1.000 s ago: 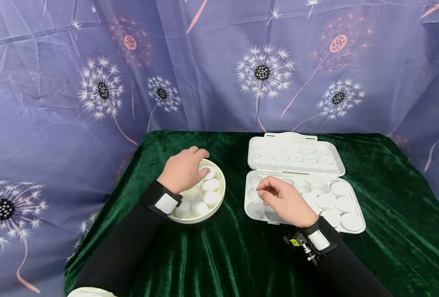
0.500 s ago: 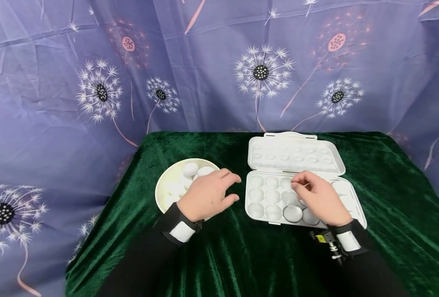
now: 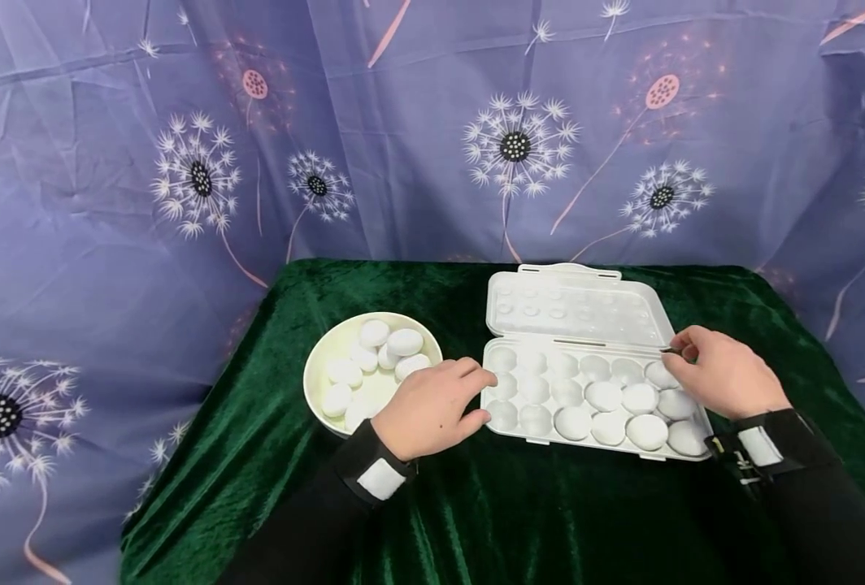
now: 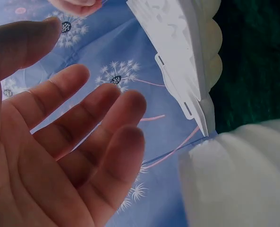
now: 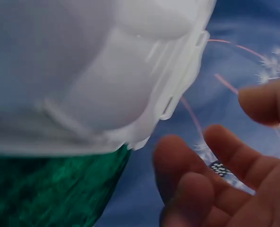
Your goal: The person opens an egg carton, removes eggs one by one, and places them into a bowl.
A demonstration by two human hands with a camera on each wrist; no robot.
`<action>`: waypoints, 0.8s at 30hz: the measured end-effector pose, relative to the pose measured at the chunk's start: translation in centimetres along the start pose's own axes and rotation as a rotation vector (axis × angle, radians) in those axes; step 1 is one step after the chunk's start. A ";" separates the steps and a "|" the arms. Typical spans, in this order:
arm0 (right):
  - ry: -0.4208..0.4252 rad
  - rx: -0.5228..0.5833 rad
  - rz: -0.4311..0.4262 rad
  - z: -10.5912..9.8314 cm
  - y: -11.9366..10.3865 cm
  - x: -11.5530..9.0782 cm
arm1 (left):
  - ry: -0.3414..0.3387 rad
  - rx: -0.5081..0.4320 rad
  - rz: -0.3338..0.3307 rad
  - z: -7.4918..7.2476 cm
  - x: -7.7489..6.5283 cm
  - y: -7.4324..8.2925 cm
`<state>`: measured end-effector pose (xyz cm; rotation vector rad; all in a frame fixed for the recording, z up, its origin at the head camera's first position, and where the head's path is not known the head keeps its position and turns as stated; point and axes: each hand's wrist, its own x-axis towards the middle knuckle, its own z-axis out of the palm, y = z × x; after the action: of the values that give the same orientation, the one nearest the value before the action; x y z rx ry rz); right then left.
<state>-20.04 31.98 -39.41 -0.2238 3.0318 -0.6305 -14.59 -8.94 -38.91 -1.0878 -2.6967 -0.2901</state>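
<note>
In the head view my left hand (image 3: 436, 410) hovers between the round cream bowl (image 3: 312, 370) and the left end of the egg tray (image 3: 535, 392). Its fingers are relaxed, and the left wrist view shows the palm (image 4: 40, 156) bare. My right hand (image 3: 732, 375) is at the tray's back right corner, beside a white egg (image 3: 661, 374) in its cup. Loosely bent fingers (image 5: 175, 161) appear in the right wrist view, holding nothing visible. Several white eggs (image 3: 648, 431) sit at the tray's right side; the cups at its left are bare. The bowl holds several more eggs (image 3: 405, 342).
The tray's lid (image 3: 571, 305) lies open behind it, with a handle strip at the far edge. Green velvet cloth (image 3: 506, 512) covers the table. A purple dandelion-print curtain (image 3: 418, 146) hangs behind and at the sides.
My right hand has moved rightward across the tray, from its left cups to its back right corner. My left hand has left the bowl and shifted right towards the tray.
</note>
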 end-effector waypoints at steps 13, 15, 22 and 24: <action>-0.227 -0.160 0.041 0.4 0.4 2.5 | 0.016 0.018 -0.039 0.1 -0.7 -0.9; -0.239 -0.187 0.044 0.5 0.3 2.6 | 0.023 0.017 -0.045 0.1 -0.7 -1.0; -0.245 -0.221 0.028 0.9 0.4 2.8 | 0.026 -0.001 -0.050 0.1 -1.0 -1.4; -0.232 -0.216 0.023 0.7 0.4 2.7 | 0.027 -0.012 -0.047 0.1 -1.0 -1.4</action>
<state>-22.70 31.63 -40.24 -0.2487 2.8683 -0.2538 -14.89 -10.62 -39.39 -1.0171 -2.7032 -0.3276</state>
